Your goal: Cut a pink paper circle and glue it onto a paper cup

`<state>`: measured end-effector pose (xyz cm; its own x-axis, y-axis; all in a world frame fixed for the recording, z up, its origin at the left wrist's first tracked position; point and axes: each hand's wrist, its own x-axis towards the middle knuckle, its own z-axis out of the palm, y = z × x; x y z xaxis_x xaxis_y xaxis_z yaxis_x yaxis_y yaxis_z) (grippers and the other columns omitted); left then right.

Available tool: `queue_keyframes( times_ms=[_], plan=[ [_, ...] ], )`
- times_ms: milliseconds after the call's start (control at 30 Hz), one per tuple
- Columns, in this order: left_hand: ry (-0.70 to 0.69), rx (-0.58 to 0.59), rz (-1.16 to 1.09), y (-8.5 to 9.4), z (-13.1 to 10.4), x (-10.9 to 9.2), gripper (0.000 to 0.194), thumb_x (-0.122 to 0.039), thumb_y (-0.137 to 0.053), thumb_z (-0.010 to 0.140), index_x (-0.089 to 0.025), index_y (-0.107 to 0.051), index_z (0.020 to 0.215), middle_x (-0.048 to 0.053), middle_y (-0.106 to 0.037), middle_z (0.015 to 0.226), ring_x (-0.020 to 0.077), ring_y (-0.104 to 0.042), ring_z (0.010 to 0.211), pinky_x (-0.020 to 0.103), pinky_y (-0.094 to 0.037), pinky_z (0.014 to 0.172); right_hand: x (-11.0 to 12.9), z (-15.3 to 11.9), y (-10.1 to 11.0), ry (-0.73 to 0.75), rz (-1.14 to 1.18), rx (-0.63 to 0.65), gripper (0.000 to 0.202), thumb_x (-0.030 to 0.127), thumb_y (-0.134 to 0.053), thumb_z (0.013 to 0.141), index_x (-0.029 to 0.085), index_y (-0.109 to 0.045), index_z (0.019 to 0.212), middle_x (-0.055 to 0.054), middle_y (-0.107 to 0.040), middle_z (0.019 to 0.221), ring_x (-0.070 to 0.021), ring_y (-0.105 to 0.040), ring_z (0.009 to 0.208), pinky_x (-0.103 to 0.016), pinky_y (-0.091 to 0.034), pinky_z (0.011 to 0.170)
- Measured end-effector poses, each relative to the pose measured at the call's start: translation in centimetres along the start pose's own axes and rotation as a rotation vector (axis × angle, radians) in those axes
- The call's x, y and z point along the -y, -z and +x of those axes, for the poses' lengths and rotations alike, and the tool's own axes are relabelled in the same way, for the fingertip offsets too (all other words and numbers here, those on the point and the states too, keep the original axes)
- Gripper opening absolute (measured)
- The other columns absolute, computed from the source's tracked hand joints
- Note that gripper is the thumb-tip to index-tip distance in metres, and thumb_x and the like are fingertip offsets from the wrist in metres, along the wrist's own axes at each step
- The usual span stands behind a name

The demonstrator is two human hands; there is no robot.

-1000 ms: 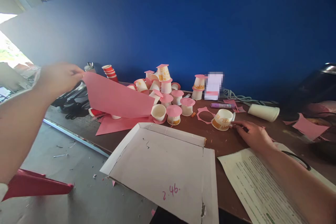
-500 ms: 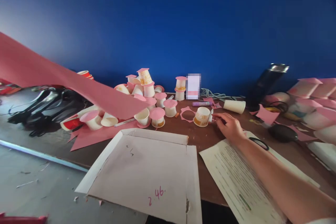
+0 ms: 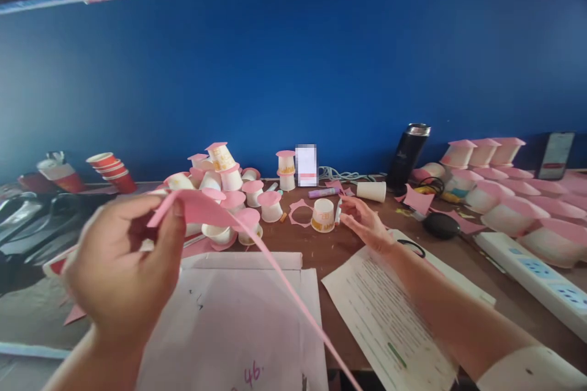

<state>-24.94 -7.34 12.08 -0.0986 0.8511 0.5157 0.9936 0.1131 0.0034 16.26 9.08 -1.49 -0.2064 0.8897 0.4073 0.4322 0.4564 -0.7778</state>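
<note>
Left hand — pinching pink paper | Right hand — at white stick, grip unclear | Cup on table, just left of stick

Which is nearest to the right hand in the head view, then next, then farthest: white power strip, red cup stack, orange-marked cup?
From the right hand:
1. Orange-marked cup: just to its left.
2. White power strip: off to the right.
3. Red cup stack: far left side.

Left of the black bottle, the upright panel is pixelated and the bottom edge crops the pink sheet.
</note>
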Motion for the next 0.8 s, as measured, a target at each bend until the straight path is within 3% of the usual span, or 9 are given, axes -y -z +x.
queue_keyframes(
  times_ms=[33,67,133,233,333,400,500,667,800],
  plan=[
    [0.145,-0.232,-0.021,-0.2,-1.2,-2.6,0.062,-0.036,-0.036,0.083,-0.042,-0.029,0.144,-0.006,-0.066,0.115,0.0321,-0.059,0.109,0.046,-0.053,0.076,0.2,0.0,0.0,0.005,0.019,0.014,0.059,0.047,-0.059,0.083,0.026,-0.041,0.135,-0.009,-0.058,0.126,-0.0220,-0.063,0.102,-0.035,-0.055,0.081],
    [0.206,-0.365,-0.103,-0.4,-2.3,-4.9,0.063,-0.037,-0.037,0.083,-0.042,-0.027,0.145,-0.006,-0.064,0.120,0.0309,-0.059,0.110,0.044,-0.053,0.078,0.3,-0.1,-0.1,0.021,0.020,0.022,0.068,0.049,-0.061,0.081,0.027,-0.035,0.140,-0.010,-0.053,0.134,-0.0238,-0.059,0.112,-0.036,-0.053,0.086],
    [0.238,-0.469,-0.285,-0.8,-3.8,-8.2,0.059,-0.040,-0.036,0.083,-0.048,-0.030,0.141,-0.008,-0.064,0.119,0.0293,-0.061,0.106,0.042,-0.053,0.077,0.6,0.0,-0.5,0.072,-0.030,0.044,0.084,0.051,-0.066,0.076,0.028,-0.025,0.145,-0.010,-0.045,0.143,-0.0273,-0.046,0.128,-0.042,-0.047,0.097],
    [0.334,-0.361,-0.345,-1.5,-5.0,-9.5,0.044,-0.044,-0.040,0.084,-0.050,-0.049,0.127,-0.005,-0.068,0.101,0.0271,-0.063,0.095,0.040,-0.051,0.078,0.8,0.3,-1.5,0.118,-0.168,0.085,0.102,0.056,-0.072,0.068,0.026,-0.016,0.149,-0.013,-0.046,0.143,-0.0325,-0.041,0.132,-0.050,-0.035,0.106],
    [0.478,-0.329,-0.393,-2.4,-5.7,-9.0,0.032,-0.052,-0.052,0.079,-0.038,-0.064,0.105,-0.003,-0.068,0.083,0.0227,-0.064,0.081,0.034,-0.051,0.072,0.7,0.8,-2.5,0.122,-0.253,0.054,0.109,0.059,-0.071,0.066,0.023,-0.012,0.150,-0.016,-0.049,0.140,-0.0340,-0.045,0.129,-0.052,-0.034,0.105],
    [0.522,-0.306,-0.445,-3.1,-6.0,-9.0,0.031,-0.052,-0.058,0.076,-0.031,-0.066,0.096,-0.003,-0.067,0.077,0.0184,-0.064,0.072,0.030,-0.049,0.069,0.6,1.0,-3.0,0.108,-0.299,0.041,0.109,0.059,-0.071,0.066,0.021,-0.012,0.150,-0.016,-0.049,0.139,-0.0340,-0.046,0.127,-0.052,-0.035,0.103],
    [0.512,-0.312,-0.561,-3.8,-6.4,-9.7,0.031,-0.051,-0.059,0.076,-0.025,-0.066,0.092,-0.002,-0.067,0.076,0.0143,-0.061,0.066,0.025,-0.048,0.066,0.5,1.1,-3.2,0.087,-0.380,0.066,0.099,0.055,-0.068,0.071,0.017,-0.018,0.149,-0.017,-0.052,0.135,-0.0343,-0.051,0.121,-0.051,-0.038,0.099],
    [0.431,-0.295,-0.613,-4.1,-6.6,-11.0,0.029,-0.048,-0.060,0.076,-0.021,-0.064,0.088,-0.001,-0.065,0.071,0.0138,-0.058,0.062,0.024,-0.046,0.064,0.8,0.8,-3.2,0.089,-0.443,0.061,0.055,0.034,-0.049,0.088,0.016,-0.039,0.139,-0.014,-0.061,0.125,-0.0303,-0.057,0.114,-0.044,-0.041,0.095],
    [0.449,-0.295,-0.609,-4.1,-6.1,-11.5,0.028,-0.046,-0.061,0.076,-0.021,-0.064,0.089,-0.002,-0.062,0.068,0.0132,-0.056,0.058,0.024,-0.044,0.061,1.2,0.9,-2.3,0.017,-0.466,-0.006,0.062,0.042,-0.060,0.079,0.019,-0.041,0.133,-0.014,-0.059,0.126,-0.0320,-0.055,0.114,-0.047,-0.039,0.097]
  ],
)
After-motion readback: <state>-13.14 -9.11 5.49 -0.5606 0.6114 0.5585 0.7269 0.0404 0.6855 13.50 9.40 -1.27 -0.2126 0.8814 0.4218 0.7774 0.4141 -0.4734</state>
